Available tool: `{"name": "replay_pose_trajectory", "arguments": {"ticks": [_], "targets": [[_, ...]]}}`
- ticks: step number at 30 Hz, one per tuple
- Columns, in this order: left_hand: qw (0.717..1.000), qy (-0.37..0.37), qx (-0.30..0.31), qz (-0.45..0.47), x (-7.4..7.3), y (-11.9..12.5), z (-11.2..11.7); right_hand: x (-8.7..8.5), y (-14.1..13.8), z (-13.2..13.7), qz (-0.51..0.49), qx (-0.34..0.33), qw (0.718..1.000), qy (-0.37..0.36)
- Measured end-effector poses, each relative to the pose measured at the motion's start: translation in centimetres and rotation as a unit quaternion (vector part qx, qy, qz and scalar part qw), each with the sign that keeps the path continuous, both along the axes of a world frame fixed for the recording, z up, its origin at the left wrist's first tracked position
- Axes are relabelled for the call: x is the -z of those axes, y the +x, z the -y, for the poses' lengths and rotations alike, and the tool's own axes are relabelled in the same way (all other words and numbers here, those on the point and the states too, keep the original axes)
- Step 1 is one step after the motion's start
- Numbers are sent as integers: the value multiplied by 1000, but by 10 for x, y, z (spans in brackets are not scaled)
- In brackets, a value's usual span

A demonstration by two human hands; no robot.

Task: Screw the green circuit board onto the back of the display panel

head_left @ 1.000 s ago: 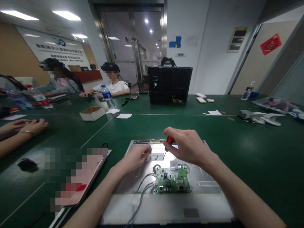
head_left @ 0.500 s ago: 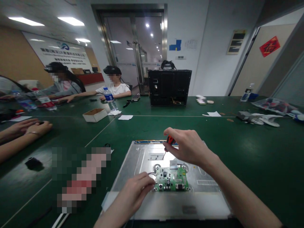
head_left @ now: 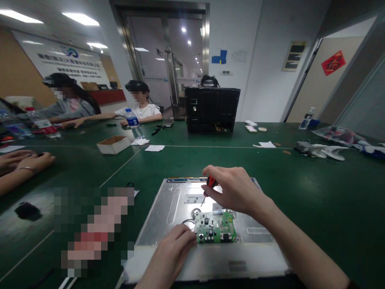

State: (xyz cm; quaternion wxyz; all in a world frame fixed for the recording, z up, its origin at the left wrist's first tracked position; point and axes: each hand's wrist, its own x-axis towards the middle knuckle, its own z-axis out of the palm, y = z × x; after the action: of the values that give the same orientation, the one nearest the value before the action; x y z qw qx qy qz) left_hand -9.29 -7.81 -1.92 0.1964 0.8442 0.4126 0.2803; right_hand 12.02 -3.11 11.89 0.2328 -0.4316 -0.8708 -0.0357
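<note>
A green circuit board (head_left: 215, 227) lies on the metal back of a display panel (head_left: 153, 226). At its left edge, my left hand (head_left: 177, 243) has its fingers closed on the board's side, near a dark cable (head_left: 188, 220). My right hand (head_left: 230, 186) grips a screwdriver (head_left: 211, 182) with a red and black handle, held tilted above the panel. Its thin shaft points down and left, the tip just above the board's upper left corner. I cannot tell whether the tip touches anything. A silvery flat connector strip (head_left: 217, 208) joins the board's top edge.
A black monitor housing (head_left: 212, 110) stands at the back of the green table (head_left: 180, 164). An open white box (head_left: 113, 145), bottles (head_left: 134, 122) and paper scraps lie farther left. Another person's hands (head_left: 33, 162) rest at the left edge. Metal and plastic parts (head_left: 319, 150) lie right.
My right hand has brought the screwdriver tip down toward the board's upper left corner. My left hand stays at the board's edge. The view has shifted slightly.
</note>
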Motion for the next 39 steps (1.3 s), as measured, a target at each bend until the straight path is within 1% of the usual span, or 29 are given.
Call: {"name": "replay_pose_trajectory", "arguments": {"ticks": [5, 11, 15, 20, 22, 25, 30, 35, 39], "targets": [[1000, 11, 1, 7, 2, 0, 4, 0, 0, 0, 1, 8, 1000, -5], [998, -29, 13, 50, -2, 1, 6, 0, 2, 0, 5, 9, 1000, 1], [997, -58, -10, 56, -4, -1, 3, 0, 2, 1, 8, 8, 1000, 2], [995, -78, -34, 49, -1, -1, 2, 0, 3, 0, 13, 6, 1000, 1], [996, -72, -32, 47, 1, 0, 3, 1, 3, -1, 14, 7, 1000, 5], [998, -39, -26, 43, 1, 1, 4, 1, 4, -1, 15, 4, 1000, 6], [999, 2, -19, 38, -1, 1, 7, 1, 3, 0, 14, -4, 1000, 6], [999, 2, -22, 36, -1, -1, 7, 0, 3, 0, 17, -8, 1000, 3], [999, -21, -29, 39, -2, 0, 8, 0, 5, 0, 15, -14, 1000, 5]]}}
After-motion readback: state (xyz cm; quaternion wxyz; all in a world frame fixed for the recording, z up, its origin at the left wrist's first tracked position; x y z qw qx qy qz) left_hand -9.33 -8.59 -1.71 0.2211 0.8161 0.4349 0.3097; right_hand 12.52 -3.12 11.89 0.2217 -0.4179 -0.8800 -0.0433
